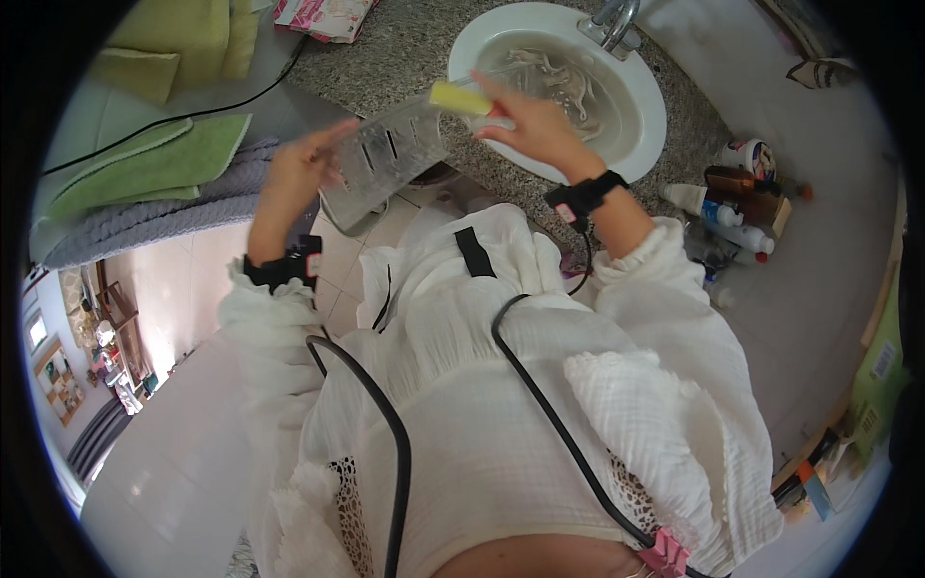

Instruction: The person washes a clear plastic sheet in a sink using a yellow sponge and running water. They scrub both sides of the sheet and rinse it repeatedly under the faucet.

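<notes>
My left hand (307, 170) grips the near left end of a clear plastic tray with slots (394, 148), held tilted above the counter's edge. My right hand (531, 126) is shut on a small yellow object (459, 100), blurred, perhaps a sponge or a brush; it lies against the tray's right end. Beside the right hand is a white oval washbasin (654, 123) with cloudy water and a soaked pale cloth (571, 83) in it. Whether the right fingers also touch the tray is unclear.
A chrome faucet (618, 29) stands at the basin's back. Green (155, 159) and grey towels (159, 217) hang at left, under a dark cable. Bottles and jars (737, 209) crowd the right wall. A pink and white packet (325, 16) lies on the speckled counter (405, 50).
</notes>
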`<state>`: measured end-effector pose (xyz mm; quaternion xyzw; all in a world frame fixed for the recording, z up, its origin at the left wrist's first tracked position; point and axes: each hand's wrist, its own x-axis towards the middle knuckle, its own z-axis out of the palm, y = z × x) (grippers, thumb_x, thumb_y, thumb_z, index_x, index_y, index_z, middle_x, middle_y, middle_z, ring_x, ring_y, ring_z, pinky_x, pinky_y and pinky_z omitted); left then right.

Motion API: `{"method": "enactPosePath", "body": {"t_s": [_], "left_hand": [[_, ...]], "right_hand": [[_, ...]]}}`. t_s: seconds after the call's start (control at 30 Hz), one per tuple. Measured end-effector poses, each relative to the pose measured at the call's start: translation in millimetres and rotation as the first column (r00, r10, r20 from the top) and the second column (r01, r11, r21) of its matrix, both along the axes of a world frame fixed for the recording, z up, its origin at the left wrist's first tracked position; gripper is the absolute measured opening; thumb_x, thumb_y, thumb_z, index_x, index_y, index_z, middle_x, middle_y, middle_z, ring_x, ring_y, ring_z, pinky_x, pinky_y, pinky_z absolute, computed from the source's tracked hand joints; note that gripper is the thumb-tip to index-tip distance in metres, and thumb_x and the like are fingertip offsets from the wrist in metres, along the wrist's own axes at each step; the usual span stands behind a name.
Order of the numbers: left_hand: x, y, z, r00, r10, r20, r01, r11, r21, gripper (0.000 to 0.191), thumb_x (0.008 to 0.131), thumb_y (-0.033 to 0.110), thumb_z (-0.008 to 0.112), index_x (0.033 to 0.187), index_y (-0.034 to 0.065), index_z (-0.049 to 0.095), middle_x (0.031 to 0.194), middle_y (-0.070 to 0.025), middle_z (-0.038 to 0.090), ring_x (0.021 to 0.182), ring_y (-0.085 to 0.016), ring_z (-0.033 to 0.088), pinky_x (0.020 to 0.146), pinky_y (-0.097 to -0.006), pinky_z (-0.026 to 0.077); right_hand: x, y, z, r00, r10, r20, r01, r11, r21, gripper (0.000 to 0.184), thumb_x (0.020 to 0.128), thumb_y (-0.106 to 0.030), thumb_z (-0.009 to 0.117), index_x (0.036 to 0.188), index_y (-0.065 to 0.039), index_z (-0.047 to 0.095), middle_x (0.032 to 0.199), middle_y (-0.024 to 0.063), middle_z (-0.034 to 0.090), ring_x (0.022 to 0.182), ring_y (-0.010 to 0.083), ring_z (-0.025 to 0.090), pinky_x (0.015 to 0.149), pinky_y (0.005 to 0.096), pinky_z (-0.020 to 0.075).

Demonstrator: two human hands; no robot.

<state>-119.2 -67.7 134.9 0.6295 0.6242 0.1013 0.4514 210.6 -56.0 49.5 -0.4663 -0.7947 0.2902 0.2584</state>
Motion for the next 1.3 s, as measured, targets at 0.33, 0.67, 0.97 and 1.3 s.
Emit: {"method": "enactPosePath", "body": {"t_s": [0.33, 0.67, 0.97, 1.3], "left_hand": [[75, 58, 127, 0.676, -0.462, -0.574, 0.735, 0.37, 0.568, 0.054, 0.077, 0.0, 0.06, 0.128, 0.0183, 0.053, 0.11, -0.0092, 0.062, 0.096, -0.031, 0.061, 0.079, -0.0406, 0.049], [128, 66, 158, 0.664, -0.335, -0.668, 0.675, -0.115, 0.729, 0.019, 0.08, 0.011, 0.055, 0.098, 0.0118, 0.057, 0.079, -0.0043, 0.05, 0.065, -0.021, 0.061, 0.051, -0.0329, 0.047], [151, 76, 155, 0.812, -0.138, -0.567, 0.555, -0.117, 0.824, 0.036, 0.081, 0.011, 0.055, 0.116, 0.0102, 0.053, 0.088, -0.005, 0.052, 0.072, -0.019, 0.061, 0.058, -0.0301, 0.05], [129, 87, 46, 0.942, -0.327, -0.073, 0.141, 0.191, 0.971, 0.059, 0.081, 0.009, 0.066, 0.135, 0.0184, 0.045, 0.132, -0.0103, 0.047, 0.117, -0.033, 0.047, 0.097, -0.0426, 0.042]], "right_hand": [[4, 31, 78, 0.982, -0.182, 0.048, 0.169, 0.964, 0.206, 0.05, 0.073, -0.036, 0.073, 0.117, -0.017, 0.059, 0.079, 0.0106, 0.067, 0.074, 0.0313, 0.065, 0.064, 0.0401, 0.0506], [27, 52, 81, 0.842, -0.538, -0.038, 0.528, 0.807, 0.264, 0.041, 0.07, -0.025, 0.07, 0.106, -0.008, 0.061, 0.08, 0.0107, 0.065, 0.076, 0.0326, 0.063, 0.067, 0.0411, 0.0497], [36, 60, 80, 0.79, -0.61, -0.069, 0.606, 0.758, 0.24, 0.03, 0.073, -0.019, 0.069, 0.095, -0.003, 0.058, 0.083, 0.0134, 0.068, 0.077, 0.0371, 0.063, 0.071, 0.0408, 0.0501], [68, 44, 68, 0.416, -0.785, -0.46, 0.849, 0.516, -0.113, 0.025, 0.076, -0.014, 0.068, 0.096, -0.004, 0.056, 0.08, 0.013, 0.065, 0.067, 0.0235, 0.065, 0.05, 0.0353, 0.0499]]}}
